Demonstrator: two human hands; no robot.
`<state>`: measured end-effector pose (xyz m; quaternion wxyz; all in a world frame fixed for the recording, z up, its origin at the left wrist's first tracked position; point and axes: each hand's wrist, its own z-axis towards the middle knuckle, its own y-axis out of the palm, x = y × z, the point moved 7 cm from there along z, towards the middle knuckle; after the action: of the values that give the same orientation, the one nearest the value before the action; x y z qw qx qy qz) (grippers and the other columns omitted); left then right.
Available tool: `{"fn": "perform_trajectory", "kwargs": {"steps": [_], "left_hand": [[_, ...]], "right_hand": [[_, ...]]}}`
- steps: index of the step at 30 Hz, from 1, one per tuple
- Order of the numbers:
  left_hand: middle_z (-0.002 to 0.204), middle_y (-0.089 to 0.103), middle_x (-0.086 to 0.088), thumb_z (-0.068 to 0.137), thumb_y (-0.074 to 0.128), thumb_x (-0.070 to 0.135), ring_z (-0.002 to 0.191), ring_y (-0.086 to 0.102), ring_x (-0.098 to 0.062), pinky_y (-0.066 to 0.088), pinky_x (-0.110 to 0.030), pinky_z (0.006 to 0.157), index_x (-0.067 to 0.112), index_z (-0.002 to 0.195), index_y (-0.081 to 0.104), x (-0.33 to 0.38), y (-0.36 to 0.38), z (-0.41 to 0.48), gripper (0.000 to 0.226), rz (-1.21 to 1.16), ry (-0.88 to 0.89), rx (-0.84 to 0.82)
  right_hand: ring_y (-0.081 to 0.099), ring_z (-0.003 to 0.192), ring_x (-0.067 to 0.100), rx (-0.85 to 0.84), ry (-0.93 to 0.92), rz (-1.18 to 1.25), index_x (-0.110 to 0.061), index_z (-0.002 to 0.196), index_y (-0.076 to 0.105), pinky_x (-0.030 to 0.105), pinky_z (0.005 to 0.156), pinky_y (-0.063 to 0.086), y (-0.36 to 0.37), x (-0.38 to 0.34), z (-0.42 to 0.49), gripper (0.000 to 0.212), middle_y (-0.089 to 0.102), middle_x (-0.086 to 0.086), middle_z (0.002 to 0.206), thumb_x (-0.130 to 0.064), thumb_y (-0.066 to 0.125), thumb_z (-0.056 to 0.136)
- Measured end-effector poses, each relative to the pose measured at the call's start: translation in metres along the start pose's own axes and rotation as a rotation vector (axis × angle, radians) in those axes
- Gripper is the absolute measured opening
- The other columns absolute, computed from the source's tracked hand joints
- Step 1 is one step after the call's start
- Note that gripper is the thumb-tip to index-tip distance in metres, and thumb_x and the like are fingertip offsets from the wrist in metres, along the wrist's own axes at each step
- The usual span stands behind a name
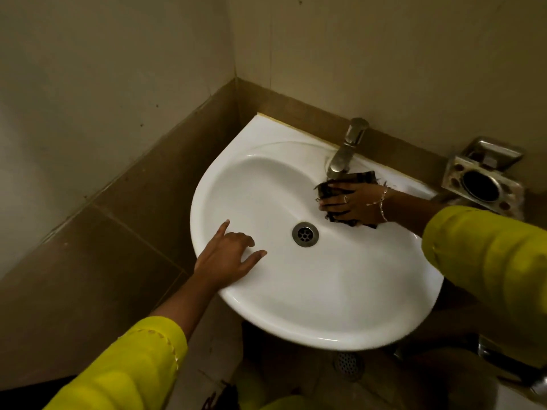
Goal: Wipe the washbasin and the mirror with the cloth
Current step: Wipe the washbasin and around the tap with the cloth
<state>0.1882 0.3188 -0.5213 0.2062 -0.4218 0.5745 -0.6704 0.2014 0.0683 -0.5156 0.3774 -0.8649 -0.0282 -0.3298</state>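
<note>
A white washbasin (310, 306) hangs in a wall corner, with a metal drain (305, 234) in its bowl. A dark checked cloth (359, 176) lies against the bowl's far right slope, just below the steel tap (343, 156). My right hand (349, 202) lies flat on the cloth with fingers spread, pressing it to the basin. My left hand (228, 255) rests on the basin's left rim, forefinger and thumb stretched out, the other fingers loosely bent. No mirror is in view.
A steel soap and brush holder (482, 179) is fixed to the wall right of the tap. Brown tiles line the walls around the basin. A floor drain (348, 365) shows below the bowl, and a metal fitting (503, 359) juts out at the lower right.
</note>
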Motion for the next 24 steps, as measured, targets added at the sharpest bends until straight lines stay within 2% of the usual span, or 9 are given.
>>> {"fn": "perform_trajectory", "kwargs": {"steps": [2, 6, 11, 12, 14, 15, 17, 19, 24], "left_hand": [[0.108, 0.068, -0.002, 0.090, 0.045, 0.048, 0.104, 0.060, -0.015, 0.003, -0.029, 0.115, 0.011, 0.104, 0.063, 0.000, 0.000, 0.000, 0.044, 0.009, -0.007, -0.006], [0.108, 0.068, -0.001, 0.090, 0.044, 0.048, 0.103, 0.060, -0.016, 0.003, -0.029, 0.115, 0.011, 0.104, 0.063, 0.001, -0.001, -0.001, 0.043, 0.010, -0.018, -0.015], [0.109, 0.068, -0.004, 0.091, 0.044, 0.045, 0.107, 0.057, -0.018, 0.005, -0.031, 0.115, 0.011, 0.107, 0.062, 0.001, 0.001, 0.000, 0.042, 0.034, -0.033, -0.024], [0.108, 0.068, -0.005, 0.091, 0.044, 0.045, 0.108, 0.056, -0.019, 0.006, -0.032, 0.115, 0.011, 0.107, 0.062, 0.001, 0.001, -0.001, 0.041, 0.045, -0.036, -0.023], [0.107, 0.067, -0.007, 0.091, 0.047, 0.042, 0.111, 0.054, -0.021, 0.008, -0.035, 0.115, 0.010, 0.107, 0.063, 0.000, 0.000, 0.000, 0.040, 0.056, -0.048, -0.007], [0.107, 0.067, -0.009, 0.090, 0.048, 0.041, 0.114, 0.053, -0.022, 0.008, -0.036, 0.115, 0.009, 0.106, 0.063, -0.001, -0.001, 0.000, 0.039, 0.052, -0.055, 0.006], [0.110, 0.066, -0.010, 0.090, 0.049, 0.039, 0.122, 0.047, -0.022, 0.008, -0.037, 0.115, 0.009, 0.107, 0.062, -0.001, -0.002, -0.001, 0.037, 0.038, -0.066, 0.021], [0.114, 0.065, -0.011, 0.090, 0.050, 0.037, 0.130, 0.040, -0.022, 0.008, -0.039, 0.115, 0.007, 0.108, 0.061, -0.002, -0.003, -0.002, 0.037, 0.015, -0.064, 0.027], [0.124, 0.059, -0.010, 0.091, 0.043, 0.045, 0.137, 0.031, -0.024, 0.009, -0.042, 0.115, 0.007, 0.117, 0.055, -0.003, -0.005, -0.003, 0.048, 0.046, -0.047, 0.061]], "right_hand": [[0.025, 0.140, 0.022, 0.023, 0.064, -0.061, -0.027, 0.132, 0.048, 0.049, 0.113, 0.009, -0.004, 0.000, 0.007, 0.045, 0.037, 0.000, 0.149, -0.022, 0.053, 0.087], [0.014, 0.142, 0.026, -0.020, 0.146, -0.038, -0.024, 0.140, 0.035, 0.052, 0.113, 0.009, 0.005, -0.010, -0.008, 0.053, 0.024, 0.003, 0.154, -0.019, 0.051, 0.090], [-0.009, 0.142, 0.033, -0.283, 0.208, 0.037, -0.016, 0.147, 0.013, 0.056, 0.106, -0.026, 0.036, -0.039, -0.040, 0.059, -0.001, 0.009, 0.157, -0.025, 0.039, 0.095], [-0.001, 0.143, 0.034, -0.292, 0.235, 0.108, -0.016, 0.146, 0.020, 0.055, 0.106, -0.026, 0.031, -0.044, -0.048, 0.059, 0.008, 0.010, 0.157, -0.028, 0.043, 0.093], [0.034, 0.135, 0.035, -0.253, 0.331, 0.252, -0.016, 0.131, 0.051, 0.052, 0.110, -0.007, 0.015, -0.049, -0.056, 0.057, 0.044, 0.011, 0.143, -0.037, 0.064, 0.079], [0.043, 0.129, 0.034, -0.212, 0.377, 0.298, -0.016, 0.125, 0.057, 0.053, 0.111, 0.003, 0.009, -0.053, -0.059, 0.057, 0.052, 0.011, 0.136, -0.041, 0.068, 0.075], [0.022, 0.140, 0.037, -0.282, 0.413, 0.426, -0.014, 0.141, 0.034, 0.054, 0.113, -0.004, 0.020, -0.075, -0.066, 0.062, 0.030, 0.015, 0.150, -0.047, 0.046, 0.090], [-0.004, 0.143, 0.034, -0.564, 0.425, 0.584, -0.018, 0.148, 0.005, 0.052, 0.112, -0.013, 0.035, -0.102, -0.072, 0.061, 0.001, 0.013, 0.157, -0.048, 0.020, 0.097], [-0.010, 0.143, 0.034, -0.713, 0.248, 0.953, -0.023, 0.147, -0.008, 0.055, 0.113, -0.008, 0.003, -0.149, -0.054, 0.074, -0.012, 0.009, 0.157, -0.064, 0.000, 0.086]]}}
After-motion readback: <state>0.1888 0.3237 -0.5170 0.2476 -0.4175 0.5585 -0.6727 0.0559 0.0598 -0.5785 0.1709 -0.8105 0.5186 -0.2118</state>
